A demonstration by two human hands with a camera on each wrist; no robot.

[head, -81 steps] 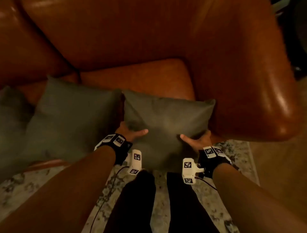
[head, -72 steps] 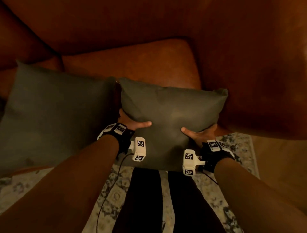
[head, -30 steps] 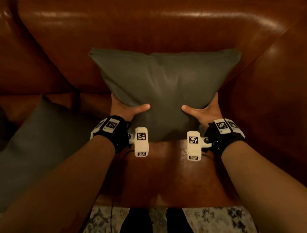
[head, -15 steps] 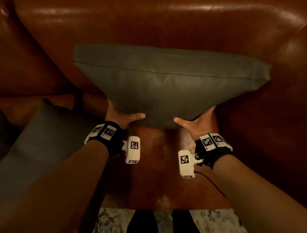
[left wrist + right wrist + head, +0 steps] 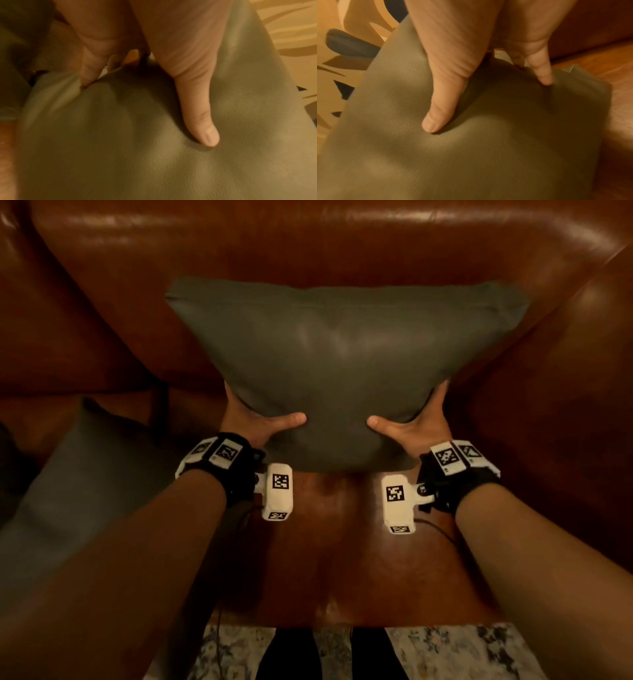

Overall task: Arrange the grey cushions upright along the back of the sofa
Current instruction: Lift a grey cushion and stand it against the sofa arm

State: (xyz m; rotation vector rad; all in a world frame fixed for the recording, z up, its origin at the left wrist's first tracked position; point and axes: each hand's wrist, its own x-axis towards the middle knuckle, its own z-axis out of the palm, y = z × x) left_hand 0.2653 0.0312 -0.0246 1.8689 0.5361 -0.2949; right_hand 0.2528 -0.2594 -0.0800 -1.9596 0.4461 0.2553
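Note:
A grey leather cushion [image 5: 342, 364] stands upright against the brown sofa's backrest [image 5: 308, 241], at the sofa's right end. My left hand [image 5: 253, 422] grips its lower left corner, thumb on the front face and fingers behind. My right hand [image 5: 414, 422] grips the lower right corner the same way. In the left wrist view my thumb presses into the cushion [image 5: 154, 148]; in the right wrist view the thumb dents the cushion [image 5: 471, 148] too. A second grey cushion [image 5: 85, 474] lies tilted on the seat at the left.
The sofa's right armrest [image 5: 565, 405] rises just beside the held cushion. Bare brown seat leather [image 5: 335, 559] lies in front of it. A patterned rug [image 5: 445, 652] and the person's dark legs [image 5: 291, 655] show at the bottom edge.
Both hands lifted the cushion from the seat's front edge and carried it back to the backrest. In the last half second its lower edge came down toward the seat and it stands more upright.

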